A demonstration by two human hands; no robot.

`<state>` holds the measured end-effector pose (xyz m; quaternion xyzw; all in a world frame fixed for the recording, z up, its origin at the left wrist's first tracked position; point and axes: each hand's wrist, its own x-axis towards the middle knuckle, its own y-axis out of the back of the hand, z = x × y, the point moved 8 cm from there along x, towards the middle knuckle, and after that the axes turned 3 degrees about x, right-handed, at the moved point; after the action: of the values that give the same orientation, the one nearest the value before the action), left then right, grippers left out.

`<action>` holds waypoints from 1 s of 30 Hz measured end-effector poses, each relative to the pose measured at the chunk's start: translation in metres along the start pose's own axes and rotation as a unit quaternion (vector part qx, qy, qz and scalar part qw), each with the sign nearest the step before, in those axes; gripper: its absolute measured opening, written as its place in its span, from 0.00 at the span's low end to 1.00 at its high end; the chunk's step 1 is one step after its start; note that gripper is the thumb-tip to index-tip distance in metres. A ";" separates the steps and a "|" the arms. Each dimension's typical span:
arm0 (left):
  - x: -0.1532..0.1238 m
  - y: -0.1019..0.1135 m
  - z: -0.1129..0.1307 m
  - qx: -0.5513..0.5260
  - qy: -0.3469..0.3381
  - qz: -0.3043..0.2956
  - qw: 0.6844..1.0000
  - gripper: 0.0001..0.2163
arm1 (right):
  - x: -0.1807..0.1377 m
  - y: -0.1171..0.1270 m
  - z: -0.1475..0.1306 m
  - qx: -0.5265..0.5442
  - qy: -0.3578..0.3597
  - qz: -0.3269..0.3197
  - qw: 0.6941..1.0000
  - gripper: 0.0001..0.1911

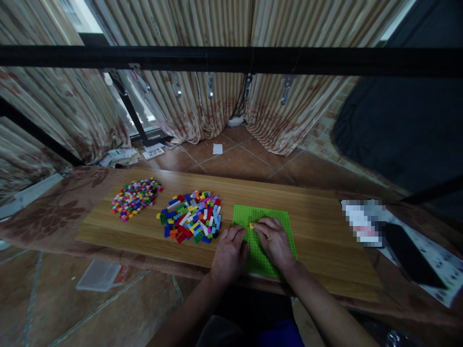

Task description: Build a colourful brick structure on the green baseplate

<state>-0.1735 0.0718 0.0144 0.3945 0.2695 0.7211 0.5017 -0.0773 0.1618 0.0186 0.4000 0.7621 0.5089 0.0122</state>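
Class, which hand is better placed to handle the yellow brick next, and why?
Probably the right hand: its fingers are at the yellow brick over the green board. The left hand lies over the board's left edge, seemingly apart from the brick.

Baseplate bright grn; brick yel. Pile multicol., incl. red, blue, wht. Board lt. brn w/ woodgrain. Curtains striped, reddish motifs.

Single head-worn view, wide, facing forward and down, green baseplate near below, striped curtains farther off
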 end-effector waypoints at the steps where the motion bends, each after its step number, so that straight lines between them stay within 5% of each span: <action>1: 0.001 -0.001 0.001 0.010 -0.001 -0.003 1.000 0.17 | 0.000 0.000 0.000 -0.004 0.004 0.000 1.000 0.13; 13: 0.012 -0.013 0.012 0.200 0.006 -0.055 0.978 0.22 | 0.004 0.000 0.012 0.092 -0.036 0.003 0.995 0.12; 23: 0.008 -0.017 0.010 0.218 -0.006 -0.033 0.975 0.22 | -0.002 0.005 0.049 0.229 -0.174 0.071 0.955 0.17; 30: 0.009 -0.017 0.011 0.218 0.000 -0.043 0.975 0.21 | 0.006 0.002 0.038 0.198 -0.149 0.053 0.968 0.11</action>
<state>-0.1575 0.0858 0.0094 0.4826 0.4370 0.6227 0.4340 -0.0644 0.1950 0.0047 0.5057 0.8148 0.2831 0.0188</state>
